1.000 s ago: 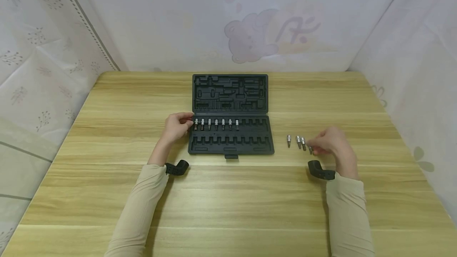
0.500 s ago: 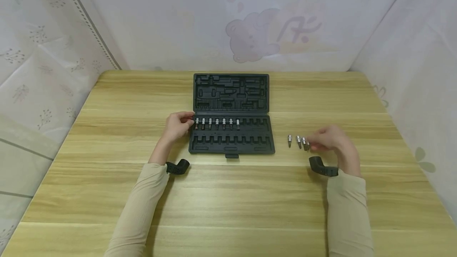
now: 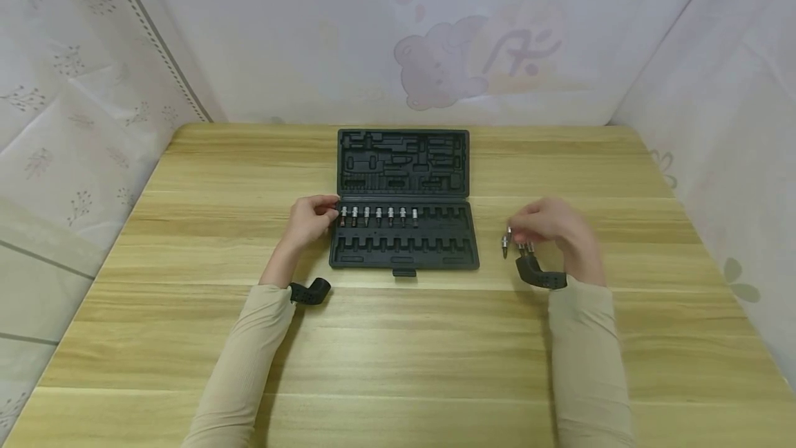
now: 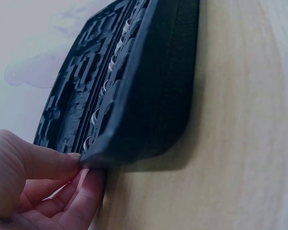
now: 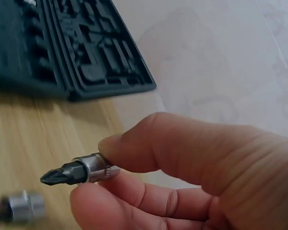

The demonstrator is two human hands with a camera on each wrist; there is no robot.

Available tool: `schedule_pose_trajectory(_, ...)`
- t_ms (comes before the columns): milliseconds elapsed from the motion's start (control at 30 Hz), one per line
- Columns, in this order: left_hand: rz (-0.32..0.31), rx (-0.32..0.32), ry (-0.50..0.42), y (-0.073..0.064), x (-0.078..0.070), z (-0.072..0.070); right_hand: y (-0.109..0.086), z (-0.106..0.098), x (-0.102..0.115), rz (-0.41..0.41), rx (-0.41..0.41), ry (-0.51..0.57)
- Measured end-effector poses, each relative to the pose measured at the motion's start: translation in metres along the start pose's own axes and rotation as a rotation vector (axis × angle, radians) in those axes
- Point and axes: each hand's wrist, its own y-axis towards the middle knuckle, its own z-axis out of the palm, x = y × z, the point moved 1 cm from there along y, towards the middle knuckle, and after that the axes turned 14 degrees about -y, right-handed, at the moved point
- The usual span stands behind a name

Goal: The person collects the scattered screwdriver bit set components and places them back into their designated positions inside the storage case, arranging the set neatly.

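Observation:
A black socket case [image 3: 404, 234] lies spread wide on the table, with several silver bit sockets [image 3: 378, 216] standing in the left part of its upper row. At the case's left edge, my left hand [image 3: 309, 218] grips the corner between thumb and fingers [image 4: 86, 191]. My right hand [image 3: 550, 223] pinches a bit socket [image 5: 93, 167] by its silver end, between thumb and fingertips; its dark cross-shaped tip points away from the hand. Beneath that hand, a loose bit socket [image 3: 504, 246] lies on the table, and others beside it are partly hidden by the wrist mount.
The wooden table [image 3: 398, 351] runs up to a pale patterned curtain [image 3: 280, 40] at the back and sides. Black camera mounts [image 3: 539, 274] stick out from both wrists. The moulded lid [image 3: 403, 163] leans back behind the case's base.
My right hand has lifted the rightmost bit socket off the table and carried it left, over the other loose ones. The left hand stays at the case's edge.

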Motion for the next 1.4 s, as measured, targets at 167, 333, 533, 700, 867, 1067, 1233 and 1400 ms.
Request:
schedule_pose_trajectory(167, 0.000, 0.005, -0.010, -0.001, -0.001, 0.000, 0.009, 0.002, 0.015, -0.011, 0.013, -0.008)
schedule_pose_trajectory(333, -0.008, 0.001, -0.018, -0.001, -0.001, 0.000, 0.017, 0.005, 0.032, -0.035, 0.004, 0.000)
schedule_pose_trajectory(533, -0.014, -0.001, -0.024, -0.001, -0.001, 0.000, 0.025, 0.010, 0.046, -0.064, -0.004, 0.017)
schedule_pose_trajectory(700, -0.014, -0.002, -0.024, -0.001, -0.001, 0.000, 0.034, 0.016, 0.055, -0.066, -0.007, 0.031)
schedule_pose_trajectory(867, -0.017, -0.005, -0.020, -0.001, -0.002, 0.000, 0.040, 0.023, 0.066, -0.057, -0.010, 0.010)
schedule_pose_trajectory(1067, -0.016, -0.003, -0.014, -0.001, -0.001, 0.000, 0.048, 0.031, 0.079, -0.046, 0.011, 0.006)
schedule_pose_trajectory(1233, -0.018, -0.003, -0.020, 0.000, 0.000, 0.000, 0.054, 0.038, 0.088, -0.053, 0.016, 0.019)
schedule_pose_trajectory(1400, -0.014, -0.005, -0.010, 0.001, 0.001, 0.000, 0.059, 0.045, 0.095, -0.067, 0.013, 0.005)
